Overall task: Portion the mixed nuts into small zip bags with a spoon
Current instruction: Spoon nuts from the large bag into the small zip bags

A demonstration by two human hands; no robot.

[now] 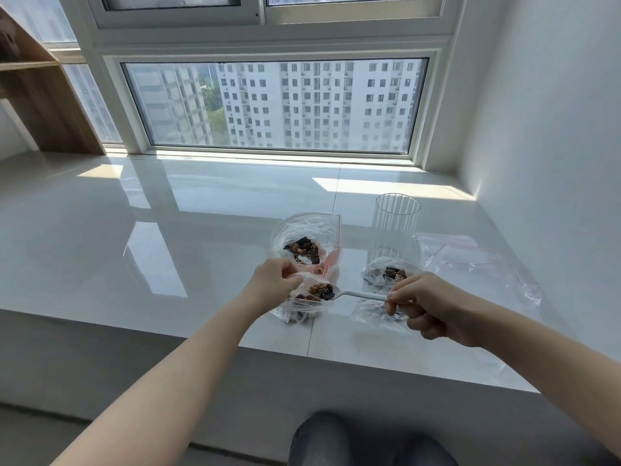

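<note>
One spoon [349,293] w/ nuts over small bag [304,306], big bag [304,237] behind.

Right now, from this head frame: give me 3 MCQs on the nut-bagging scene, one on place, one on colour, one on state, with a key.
1. Where does the ribbed clear glass stand?
A. Left of the big bag
B. Right of the big bag of nuts
C. On the wooden shelf

2. What colour is the spoon?
A. White
B. Black
C. Red

3. What is the state of the spoon's bowl?
A. Empty
B. Holding liquid
C. Loaded with nuts

Key: 1 B, the glass stands right of the big bag on the white ledge. 2 A, the handle pinched by the right hand is white. 3 C, nuts are heaped in the bowl at the small bag held by the left hand.
</note>
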